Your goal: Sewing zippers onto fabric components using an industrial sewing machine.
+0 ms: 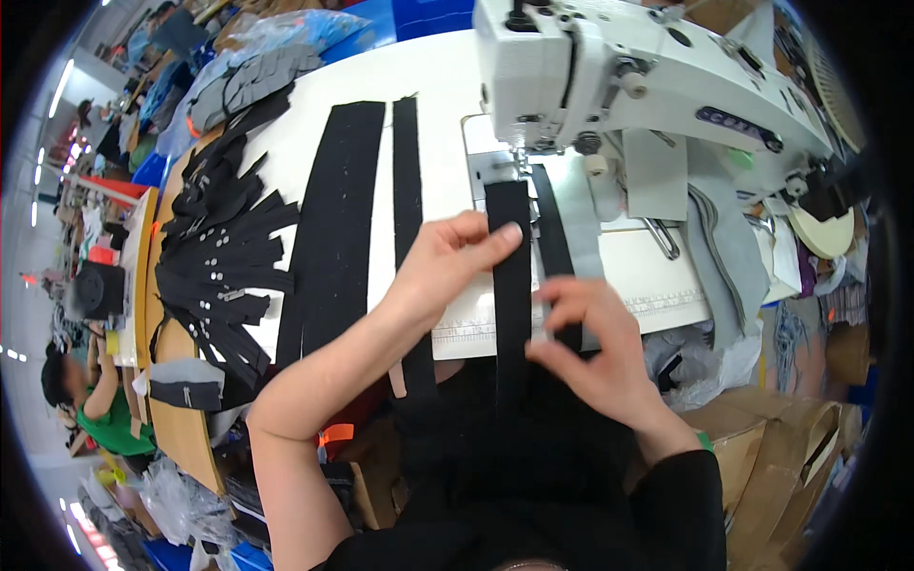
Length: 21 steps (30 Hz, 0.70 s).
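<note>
My left hand pinches a black fabric strip near its upper end, thumb on top and fingers behind. The strip hangs toward my lap, its top end just in front of the needle area of a white sewing machine. My right hand is beside the strip's right edge, thumb and fingers curved and apart, slightly blurred. A second black strip runs from under the machine head behind my right fingers. Left of my left hand lie a narrow black strip and a wide black fabric piece.
On the table's left side are fanned black pieces with small round metal-looking dots and a grey fabric pile. Grey fabric drapes at the right. Below stands a cardboard box. A person in green is at far left.
</note>
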Tool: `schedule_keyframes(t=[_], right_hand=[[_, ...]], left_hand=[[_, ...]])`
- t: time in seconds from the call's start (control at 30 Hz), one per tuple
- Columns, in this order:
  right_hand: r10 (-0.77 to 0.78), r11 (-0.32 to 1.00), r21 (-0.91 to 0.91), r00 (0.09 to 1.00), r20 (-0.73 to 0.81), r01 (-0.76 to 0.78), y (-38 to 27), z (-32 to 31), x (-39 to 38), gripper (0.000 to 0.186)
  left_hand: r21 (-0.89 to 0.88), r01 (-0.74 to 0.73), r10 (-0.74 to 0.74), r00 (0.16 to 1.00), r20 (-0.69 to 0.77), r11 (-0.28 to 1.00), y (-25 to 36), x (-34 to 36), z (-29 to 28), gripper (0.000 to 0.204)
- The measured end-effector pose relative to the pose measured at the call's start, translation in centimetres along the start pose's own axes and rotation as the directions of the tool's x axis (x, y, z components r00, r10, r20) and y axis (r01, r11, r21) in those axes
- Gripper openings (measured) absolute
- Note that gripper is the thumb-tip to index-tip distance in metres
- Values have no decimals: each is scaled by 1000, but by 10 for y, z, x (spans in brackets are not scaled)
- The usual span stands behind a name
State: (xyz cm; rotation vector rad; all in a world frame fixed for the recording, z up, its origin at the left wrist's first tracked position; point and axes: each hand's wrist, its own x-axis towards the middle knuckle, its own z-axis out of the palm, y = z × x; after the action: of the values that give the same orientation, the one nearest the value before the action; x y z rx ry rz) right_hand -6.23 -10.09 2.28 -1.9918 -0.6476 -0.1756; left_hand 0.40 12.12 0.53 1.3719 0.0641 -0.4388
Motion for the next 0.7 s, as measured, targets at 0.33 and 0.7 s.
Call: schedule_keyframes(t=[0.33,0.7], right_hand=[[214,971,191,883,-418,-145,10,38,11,20],[30,970,-200,889,-458,-136,3,35,14,20]], left_hand=[[-37,-63,65,995,76,997,4,-12,20,15],[-57,-46,44,998,-40,997,6,-11,25,17]])
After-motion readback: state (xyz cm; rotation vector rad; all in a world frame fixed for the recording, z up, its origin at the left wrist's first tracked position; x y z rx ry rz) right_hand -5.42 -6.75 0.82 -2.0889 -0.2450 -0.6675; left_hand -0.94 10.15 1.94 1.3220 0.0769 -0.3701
